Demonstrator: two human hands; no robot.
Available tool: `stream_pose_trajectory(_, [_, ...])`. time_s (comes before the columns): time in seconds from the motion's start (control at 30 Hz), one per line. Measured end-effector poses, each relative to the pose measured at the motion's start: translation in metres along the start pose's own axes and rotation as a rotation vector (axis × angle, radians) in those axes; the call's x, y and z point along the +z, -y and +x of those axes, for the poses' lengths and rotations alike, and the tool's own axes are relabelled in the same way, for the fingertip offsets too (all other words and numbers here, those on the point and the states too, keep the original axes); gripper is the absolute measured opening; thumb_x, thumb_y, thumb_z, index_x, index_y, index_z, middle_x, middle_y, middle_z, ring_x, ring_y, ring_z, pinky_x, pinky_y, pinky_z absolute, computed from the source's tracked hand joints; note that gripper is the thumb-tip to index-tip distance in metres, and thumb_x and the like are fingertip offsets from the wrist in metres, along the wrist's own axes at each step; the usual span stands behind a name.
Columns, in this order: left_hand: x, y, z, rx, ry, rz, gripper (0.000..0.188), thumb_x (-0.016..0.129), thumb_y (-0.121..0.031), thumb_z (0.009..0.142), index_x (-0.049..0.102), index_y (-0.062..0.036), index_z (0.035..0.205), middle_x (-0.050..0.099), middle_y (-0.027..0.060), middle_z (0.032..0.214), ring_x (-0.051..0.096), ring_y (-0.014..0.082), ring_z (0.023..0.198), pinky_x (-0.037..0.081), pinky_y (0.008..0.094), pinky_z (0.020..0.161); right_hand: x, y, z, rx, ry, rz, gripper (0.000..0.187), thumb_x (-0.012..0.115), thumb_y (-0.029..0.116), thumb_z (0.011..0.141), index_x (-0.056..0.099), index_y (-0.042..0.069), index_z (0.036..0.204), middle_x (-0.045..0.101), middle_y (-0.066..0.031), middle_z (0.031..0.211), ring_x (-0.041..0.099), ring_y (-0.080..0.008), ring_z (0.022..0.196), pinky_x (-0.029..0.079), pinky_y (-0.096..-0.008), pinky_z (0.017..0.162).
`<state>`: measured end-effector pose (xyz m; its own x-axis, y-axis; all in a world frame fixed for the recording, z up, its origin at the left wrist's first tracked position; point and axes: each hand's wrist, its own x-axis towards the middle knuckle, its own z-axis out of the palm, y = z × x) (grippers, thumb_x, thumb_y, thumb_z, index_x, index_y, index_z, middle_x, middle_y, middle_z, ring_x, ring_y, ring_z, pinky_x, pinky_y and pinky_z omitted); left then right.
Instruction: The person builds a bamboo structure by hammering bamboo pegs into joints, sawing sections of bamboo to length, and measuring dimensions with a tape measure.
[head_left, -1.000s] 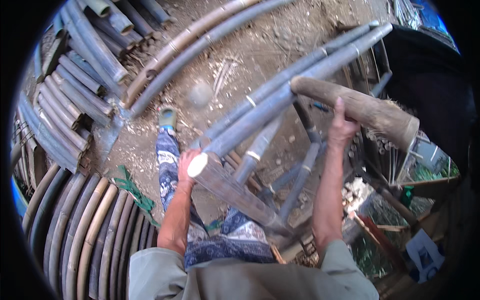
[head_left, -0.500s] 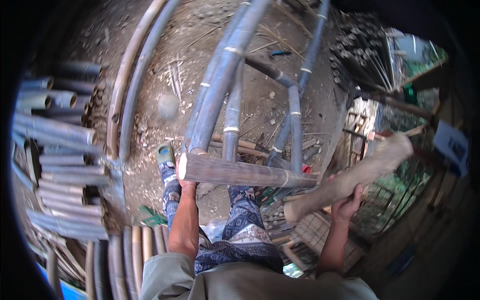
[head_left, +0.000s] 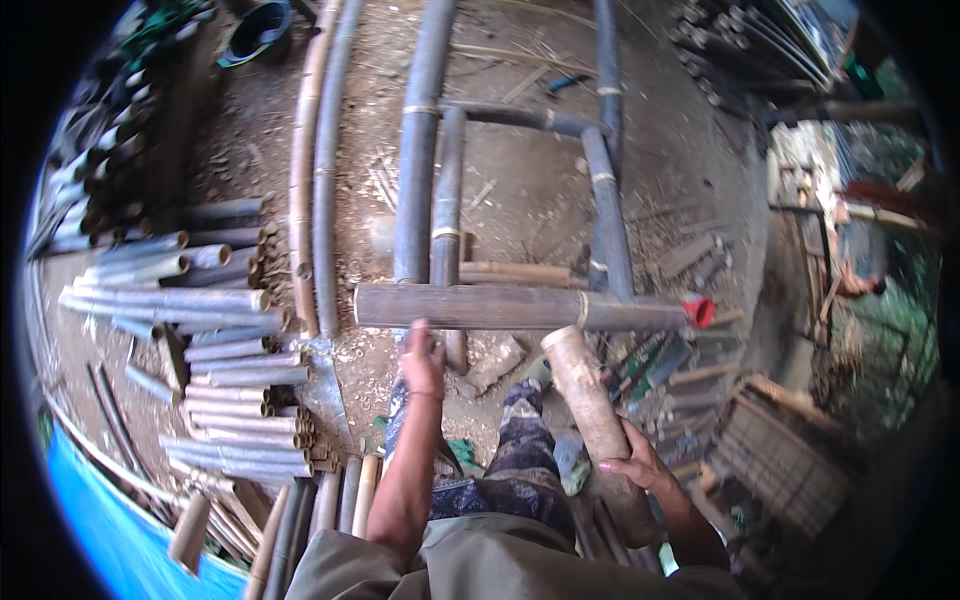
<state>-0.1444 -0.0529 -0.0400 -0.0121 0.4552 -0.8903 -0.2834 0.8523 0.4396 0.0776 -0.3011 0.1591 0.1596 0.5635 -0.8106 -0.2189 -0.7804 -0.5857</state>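
Observation:
A dark bamboo crosspiece (head_left: 470, 306) lies sideways in front of me, across the near ends of a bamboo frame (head_left: 412, 190). My left hand (head_left: 422, 365) is just below the crosspiece's left part, fingers stretched toward its lower edge; I cannot tell whether they touch it. In my right hand (head_left: 638, 460) is a short, thick, pale wooden log (head_left: 590, 395), gripped around its lower half. The log slants, with its upper end close to the crosspiece's near edge and its lower end near my body.
Cut bamboo lengths (head_left: 245, 375) are stacked at the left. Two long poles (head_left: 325, 190) lie beyond them. A red funnel-like object (head_left: 700, 312) is by the crosspiece's right end. A blue-handled tool (head_left: 567, 84) lies on the ground inside the frame. A woven panel (head_left: 775, 465) stands at the right.
The log has swung down from its raised slant at the right toward my body. My left hand has come off the crosspiece's left end and moved right. The whole view has shifted.

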Motion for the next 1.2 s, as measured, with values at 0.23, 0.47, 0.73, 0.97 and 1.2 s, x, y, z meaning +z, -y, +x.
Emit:
stream_pose_trajectory(0.23, [0.138,0.098,0.037,0.083,-0.395,-0.208,0.039,0.072,-0.019,0.083,0.057,0.0018,0.114,0.065,0.0101,0.101,0.064,0.0220,0.087,0.054,0.0372,0.080,-0.019,0.123,0.101,-0.436,0.206,-0.916,0.099,0.076,0.027,0.073,0.017,0.010,0.150,0.046,-0.0279,0.133,0.053,-0.0398,0.119,0.043,-0.0449,0.100])
stream_pose_trajectory(0.47, [0.160,0.119,0.036,0.305,-0.525,-0.165,0.041,0.061,-0.017,0.089,0.048,-0.0006,0.123,0.060,0.0101,0.112,0.061,0.0205,0.096,0.051,0.0360,0.087,0.075,0.169,0.215,-1.346,0.508,-1.623,0.065,0.048,0.011,0.092,0.025,0.034,0.148,0.056,-0.0142,0.095,0.062,-0.0284,0.072,0.056,-0.0379,0.061])
stream_pose_trajectory(0.73, [0.164,0.135,0.047,0.485,-0.576,-0.151,0.043,0.050,-0.015,0.095,0.038,-0.0032,0.135,0.054,0.0100,0.123,0.057,0.0187,0.108,0.046,0.0346,0.094,0.076,0.195,0.272,-1.142,0.703,-1.910,0.062,0.045,0.020,0.093,0.025,0.049,0.144,0.054,-0.0146,0.109,0.062,-0.0312,0.094,0.052,-0.0401,0.077])
stream_pose_trajectory(0.97, [0.162,0.137,0.043,0.571,-0.559,0.064,0.044,0.037,-0.014,0.099,0.027,-0.0070,0.141,0.047,0.0089,0.133,0.051,0.0178,0.116,0.038,0.0333,0.103,0.074,0.207,0.270,-0.959,0.777,-2.013,0.070,0.054,0.023,0.089,0.021,0.044,0.147,0.054,-0.0181,0.112,0.064,-0.0324,0.089,0.056,-0.0397,0.073])
stream_pose_trajectory(1.2, [0.167,0.115,0.011,0.633,-0.360,-0.524,0.047,0.043,-0.019,0.098,0.028,-0.0059,0.140,0.046,0.0083,0.132,0.045,0.0190,0.124,0.032,0.0345,0.106,0.105,0.208,0.239,-1.315,0.875,-1.864,0.075,0.063,0.032,0.083,0.025,0.044,0.146,0.055,-0.0146,0.107,0.063,-0.0315,0.089,0.055,-0.0413,0.074])
